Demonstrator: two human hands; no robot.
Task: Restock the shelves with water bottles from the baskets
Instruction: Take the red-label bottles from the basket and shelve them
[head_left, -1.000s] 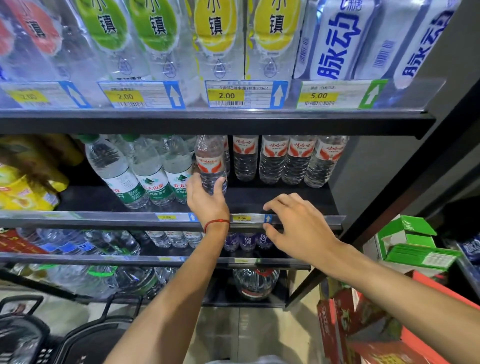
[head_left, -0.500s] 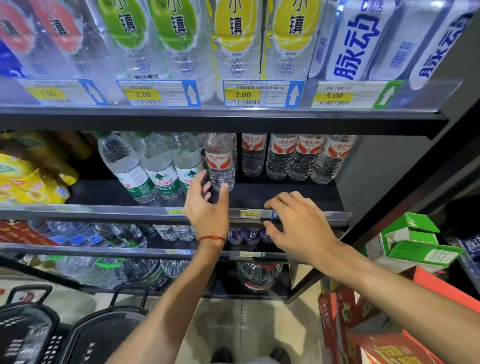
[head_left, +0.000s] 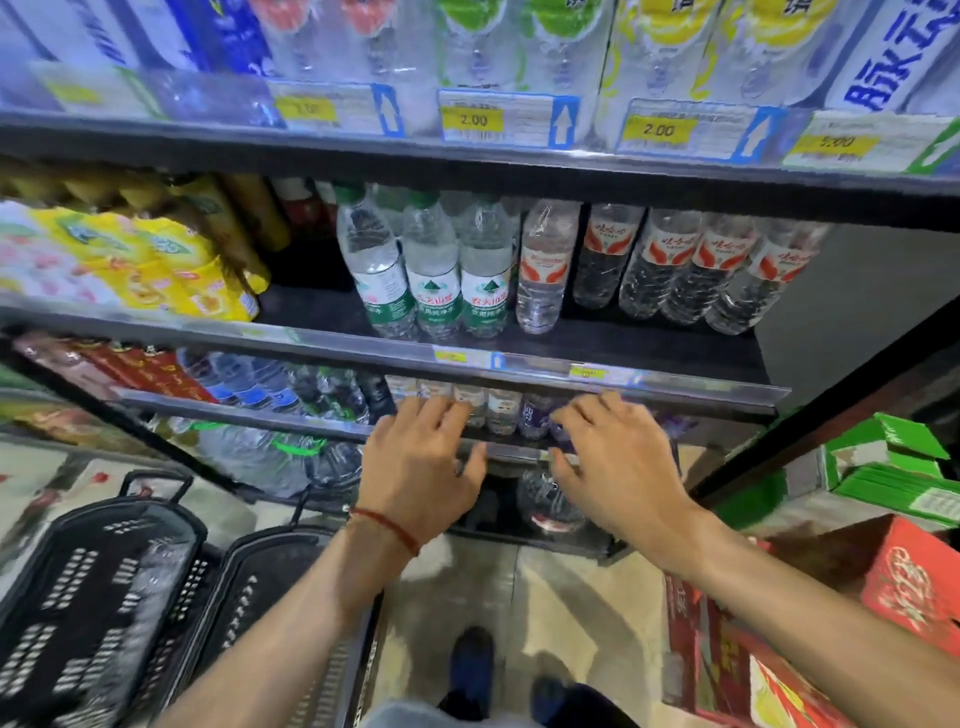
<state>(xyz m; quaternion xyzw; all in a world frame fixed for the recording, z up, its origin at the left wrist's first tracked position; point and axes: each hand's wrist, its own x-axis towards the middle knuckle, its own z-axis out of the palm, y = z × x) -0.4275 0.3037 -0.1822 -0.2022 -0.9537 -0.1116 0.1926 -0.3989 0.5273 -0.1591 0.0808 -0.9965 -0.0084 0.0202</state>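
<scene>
- Left hand (head_left: 421, 467) and right hand (head_left: 618, 467) are released, fingers loose, holding nothing, seemingly free for another bottle.
- Red-labelled water bottles (head_left: 670, 265) stand above both hands, labels outward; baskets (head_left: 78, 587) lie below the left hand.

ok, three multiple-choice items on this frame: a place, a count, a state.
1. Where are the black baskets? A) on the floor, lower left B) on a counter C) on an arm
2. How many green-label bottles front the middle shelf? A) one B) three C) six
3. The left hand and right hand are: A) both gripping bottles B) one gripping a bottle C) both open, empty

1 A: they stand on the floor. 2 B: three labels side by side. 3 C: fingers spread, nothing held.
</scene>
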